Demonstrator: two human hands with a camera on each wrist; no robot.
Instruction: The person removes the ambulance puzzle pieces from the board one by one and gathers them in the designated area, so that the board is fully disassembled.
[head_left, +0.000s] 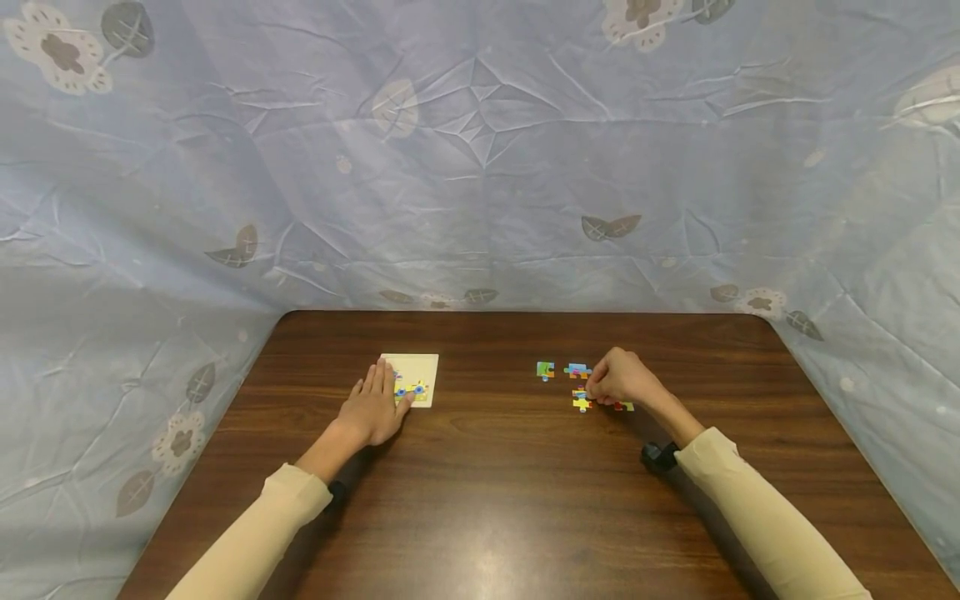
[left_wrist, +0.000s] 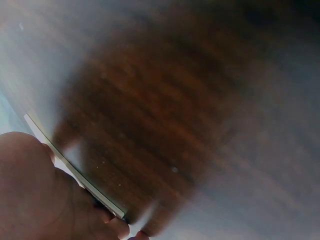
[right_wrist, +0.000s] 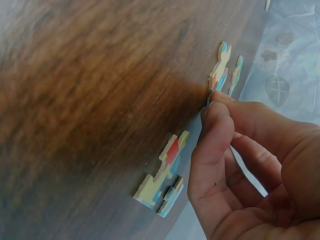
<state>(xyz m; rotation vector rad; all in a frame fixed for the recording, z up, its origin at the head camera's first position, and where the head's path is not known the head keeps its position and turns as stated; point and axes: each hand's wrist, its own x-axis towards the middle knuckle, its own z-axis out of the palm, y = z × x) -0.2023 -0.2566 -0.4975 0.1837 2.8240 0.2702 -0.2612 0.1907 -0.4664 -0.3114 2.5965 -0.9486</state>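
Observation:
My left hand [head_left: 375, 404] lies with straight fingers over the left part of a cream square puzzle board [head_left: 420, 367]. A few yellow and blue puzzle pieces [head_left: 417, 390] sit in its lower part, partly covered by the hand. In the left wrist view the board [left_wrist: 75, 172] shows edge-on beside the fingers. Across the table, my right hand [head_left: 621, 377] pinches a small puzzle piece between thumb and fingertips, mostly hidden by them. Right at those fingertips lies a yellow puzzle piece [head_left: 582, 404].
Near the right hand lie a green puzzle piece [head_left: 544, 368] and a blue and pink one [head_left: 577, 370]. A yellow and red piece [head_left: 625, 407] is partly behind the hand. The brown wooden table [head_left: 480, 483] ends at a patterned cloth [head_left: 480, 208].

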